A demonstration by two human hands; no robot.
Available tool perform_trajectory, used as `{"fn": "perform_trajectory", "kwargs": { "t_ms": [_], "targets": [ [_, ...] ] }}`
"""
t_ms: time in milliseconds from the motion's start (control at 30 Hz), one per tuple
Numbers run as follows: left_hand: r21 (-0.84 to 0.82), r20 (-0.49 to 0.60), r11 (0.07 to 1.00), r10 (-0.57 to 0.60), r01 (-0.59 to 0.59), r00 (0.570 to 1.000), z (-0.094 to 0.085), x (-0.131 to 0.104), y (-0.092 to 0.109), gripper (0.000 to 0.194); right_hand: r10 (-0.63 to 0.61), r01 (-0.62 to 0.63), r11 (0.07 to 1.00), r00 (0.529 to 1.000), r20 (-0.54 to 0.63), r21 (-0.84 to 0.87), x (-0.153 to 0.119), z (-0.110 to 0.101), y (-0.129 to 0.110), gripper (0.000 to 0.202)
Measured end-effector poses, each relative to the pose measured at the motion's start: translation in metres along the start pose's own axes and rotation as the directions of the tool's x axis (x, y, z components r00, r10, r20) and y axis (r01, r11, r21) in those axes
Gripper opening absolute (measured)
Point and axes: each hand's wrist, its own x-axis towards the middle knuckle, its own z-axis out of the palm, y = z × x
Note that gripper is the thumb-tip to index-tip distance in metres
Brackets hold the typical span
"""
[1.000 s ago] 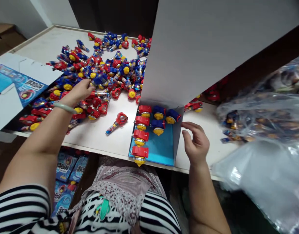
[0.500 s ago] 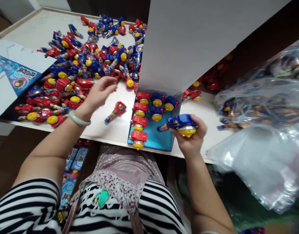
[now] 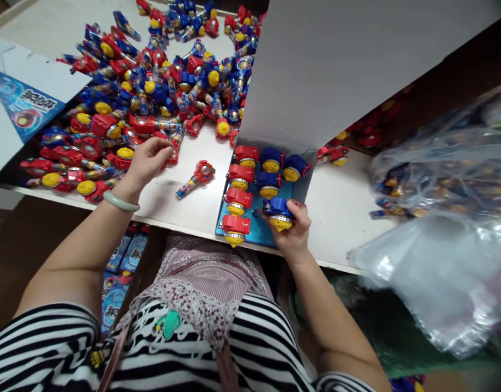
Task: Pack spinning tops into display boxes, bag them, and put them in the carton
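My right hand grips a blue spinning-top toy with a yellow tip, holding it low over the front right of an open blue-lined box. Inside, red spinning-top toys form a column along the left, and several blue ones sit behind the held toy. My left hand, with a pale bangle on the wrist, has its fingers curled together at a red spinning-top toy, partly hidden by the fingertips. Another red toy with a clear tube handle lies between that hand and the box.
A large pile of red and blue toys covers the table's left and back. The box's tall white flap rises behind it. Plastic bags hang over the right side. A printed box stands open at far left.
My right hand has moved left, bringing the blue toy from beside the box to over its front right. My left hand has drawn back left, its fingers closing at a red toy.
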Motion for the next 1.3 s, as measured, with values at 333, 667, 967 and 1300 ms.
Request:
{"fn": "perform_trajectory", "kwargs": {
  "t_ms": [333, 667, 967, 1300],
  "targets": [
    [0.628, 0.158, 0.747, 0.153, -0.218, 0.976, 0.005, 0.090, -0.022, 0.020, 0.039, -0.040, 0.999, 0.978, 0.205, 0.001, 0.002, 0.003, 0.009, 0.067],
    [0.551, 0.088, 0.828, 0.064, -0.102, 0.994, 0.091, 0.196, 0.005, 0.040, 0.428, -0.428, 0.904, 0.904, -0.015, 0.023, -0.011, -0.055, -0.014, 0.036],
    [0.346, 0.011, 0.914, 0.222, -0.212, 0.975, 0.052, 0.119, 0.015, 0.026, 0.225, -0.230, 0.946, 0.973, 0.049, 0.229, 0.053, -0.038, -0.017, 0.023],
    [-0.368, 0.249, 0.700, 0.709, -0.612, 0.660, 0.075, -0.066, 0.087, 0.035, 0.150, -0.103, 0.916, 0.984, -0.095, 0.388, 0.135, 0.013, -0.071, 0.090]
  ]
}}
